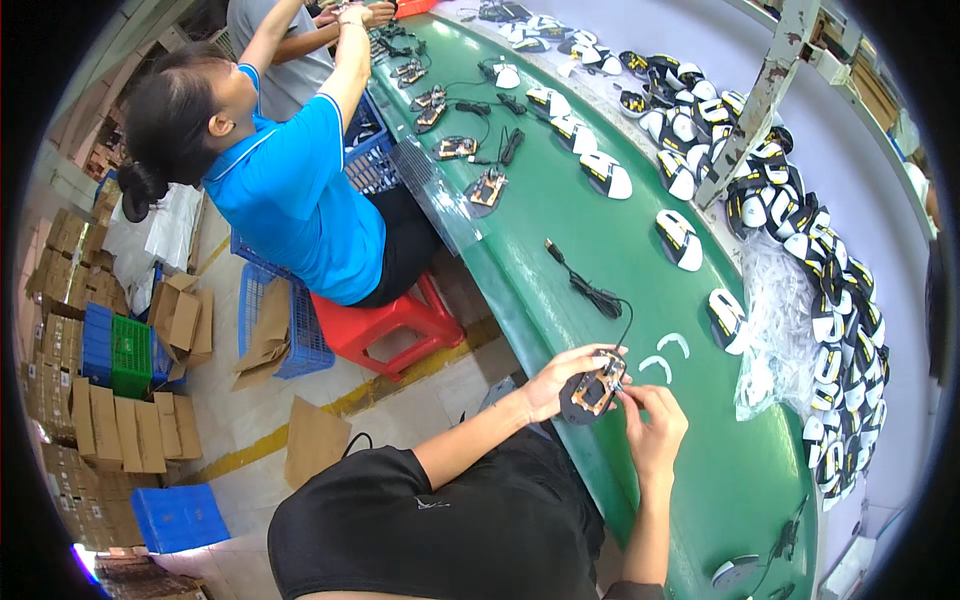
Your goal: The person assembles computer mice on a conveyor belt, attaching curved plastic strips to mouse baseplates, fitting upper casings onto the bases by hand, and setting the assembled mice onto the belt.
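My left hand grips the side of an opened computer mouse base, black with a circuit board showing, above the near edge of the green bench. At its right side, my right hand has thumb and forefinger pinched together against the base. Whatever small part sits between those fingertips is hidden. From the base a black cable runs away across the bench, its plug at the far end. Two curved white strips lie just beyond my right hand. A white and black mouse shell rests farther right.
More shells and mouse bases with boards line the green bench. Shells pile up along the right, beside a clear plastic bag. A co-worker in blue sits on a red stool at left.
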Demonstrator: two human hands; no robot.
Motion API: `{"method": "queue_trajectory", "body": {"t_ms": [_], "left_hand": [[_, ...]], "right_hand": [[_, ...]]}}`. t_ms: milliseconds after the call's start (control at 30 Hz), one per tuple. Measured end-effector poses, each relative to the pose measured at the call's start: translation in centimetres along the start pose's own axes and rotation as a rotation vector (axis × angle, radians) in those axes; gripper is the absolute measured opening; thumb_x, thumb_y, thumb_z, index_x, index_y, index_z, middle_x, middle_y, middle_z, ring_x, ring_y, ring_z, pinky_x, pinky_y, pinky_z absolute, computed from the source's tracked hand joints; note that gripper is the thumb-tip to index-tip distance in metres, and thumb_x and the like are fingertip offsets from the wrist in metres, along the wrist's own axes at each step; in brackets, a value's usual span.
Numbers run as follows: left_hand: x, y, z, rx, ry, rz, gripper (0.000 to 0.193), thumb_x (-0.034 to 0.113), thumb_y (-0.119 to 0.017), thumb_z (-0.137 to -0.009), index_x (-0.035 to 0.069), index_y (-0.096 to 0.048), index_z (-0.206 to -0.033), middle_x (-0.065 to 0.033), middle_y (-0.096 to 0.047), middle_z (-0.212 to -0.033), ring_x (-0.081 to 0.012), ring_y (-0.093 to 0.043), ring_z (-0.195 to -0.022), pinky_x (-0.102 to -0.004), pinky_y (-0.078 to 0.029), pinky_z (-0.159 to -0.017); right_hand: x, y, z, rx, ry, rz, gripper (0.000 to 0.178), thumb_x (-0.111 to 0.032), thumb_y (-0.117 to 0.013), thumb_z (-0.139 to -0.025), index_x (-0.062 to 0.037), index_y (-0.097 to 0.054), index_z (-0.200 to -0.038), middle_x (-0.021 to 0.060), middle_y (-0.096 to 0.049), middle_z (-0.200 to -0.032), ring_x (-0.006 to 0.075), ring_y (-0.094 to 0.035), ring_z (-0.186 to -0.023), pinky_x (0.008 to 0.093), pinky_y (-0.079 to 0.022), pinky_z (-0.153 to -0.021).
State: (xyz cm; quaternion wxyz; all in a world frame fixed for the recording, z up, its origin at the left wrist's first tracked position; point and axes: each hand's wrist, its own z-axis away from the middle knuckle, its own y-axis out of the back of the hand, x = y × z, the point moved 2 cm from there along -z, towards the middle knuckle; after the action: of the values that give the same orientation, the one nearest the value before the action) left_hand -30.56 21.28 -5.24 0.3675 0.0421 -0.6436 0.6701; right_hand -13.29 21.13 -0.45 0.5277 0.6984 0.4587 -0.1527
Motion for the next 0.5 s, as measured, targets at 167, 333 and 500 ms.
{"method": "queue_trajectory", "body": {"t_ms": [167,333,500], "left_hand": [[-0.5,-0.7,0.0,0.038,-0.072,0.016,0.049,0.018,-0.049,-0.098,0.004,-0.037,-0.143,-0.0129,-0.06,-0.115,-0.0196,-0.063,-0.104,-0.0331,-0.054,-0.088],[-0.3,-1.7,0.0,0.11,-0.129,-0.182,0.056,0.011,-0.062,-0.09,0.005,-0.039,-0.141,-0.0079,-0.059,-0.11,-0.0179,-0.063,-0.104,-0.0316,-0.053,-0.089],[0.6,-1.2,-0.5,0.37,-0.284,-0.351,0.066,-0.008,-0.069,-0.079,0.003,-0.04,-0.137,-0.0121,-0.059,-0.111,-0.0263,-0.067,-0.099,-0.0375,-0.059,-0.08]], "right_hand": [[-0.3,-0.2,0.2,0.003,-0.27,-0.176,0.013,-0.003,-0.078,-0.077,0.0027,-0.066,-0.079,0.0037,-0.066,-0.073,0.0088,-0.057,-0.06,0.0225,-0.046,-0.057],[-0.6,-2.5,2.2,0.113,-0.65,-0.664,0.01,-0.005,-0.072,-0.085,0.0035,-0.066,-0.085,0.002,-0.067,-0.079,0.0079,-0.061,-0.072,0.0223,-0.049,-0.072],[-1.6,-3.5,1.0,-0.053,-0.495,-0.404,0.018,-0.012,-0.063,-0.091,-0.002,-0.071,-0.104,0.0089,-0.065,-0.071,0.0124,-0.059,-0.059,0.0289,-0.047,-0.058]]}}
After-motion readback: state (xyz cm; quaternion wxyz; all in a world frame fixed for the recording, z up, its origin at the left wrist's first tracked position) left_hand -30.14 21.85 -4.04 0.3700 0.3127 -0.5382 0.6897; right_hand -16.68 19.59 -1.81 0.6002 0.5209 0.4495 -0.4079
